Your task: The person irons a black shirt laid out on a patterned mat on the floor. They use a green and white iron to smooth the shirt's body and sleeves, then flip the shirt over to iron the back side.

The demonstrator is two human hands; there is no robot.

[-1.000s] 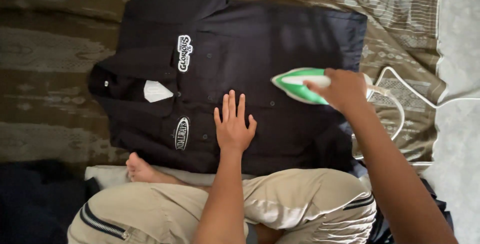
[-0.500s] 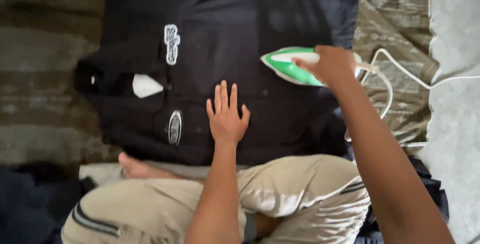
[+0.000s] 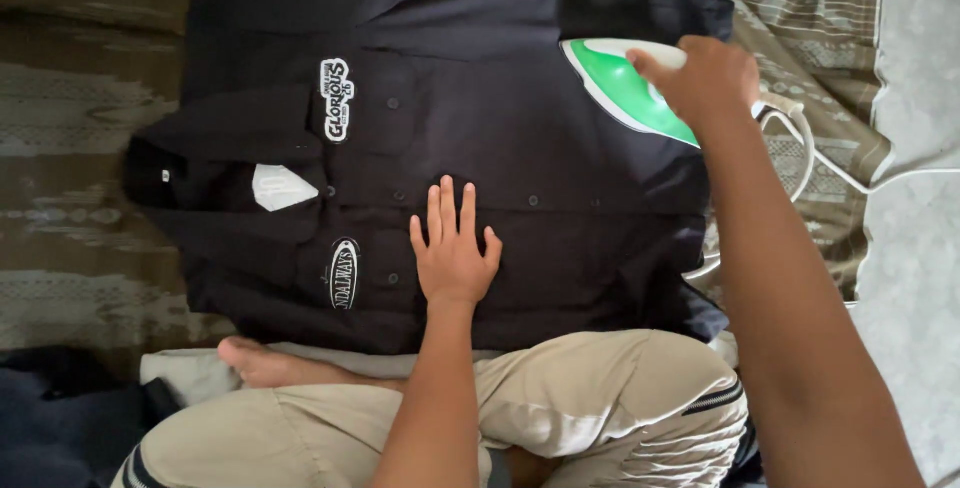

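Observation:
A black button-up shirt (image 3: 560, 118) with two white chest patches lies flat on a patterned brown cloth, collar to the left. My left hand (image 3: 452, 248) rests flat on its middle, fingers spread, pressing the fabric down. My right hand (image 3: 705, 78) grips the handle of a green and white iron (image 3: 622, 88), which sits on the shirt's upper right part, tip pointing left. The iron's white cord (image 3: 810, 153) loops off to the right.
The patterned brown cloth (image 3: 80, 148) covers the floor around the shirt. My crossed legs in beige trousers (image 3: 580, 408) and a bare foot (image 3: 265, 363) lie at the near edge. A dark garment (image 3: 50, 418) sits at bottom left. Grey floor (image 3: 920, 248) runs along the right.
The iron has moved up and to the right across the shirt in my right hand. My left hand stays flat on the shirt's middle.

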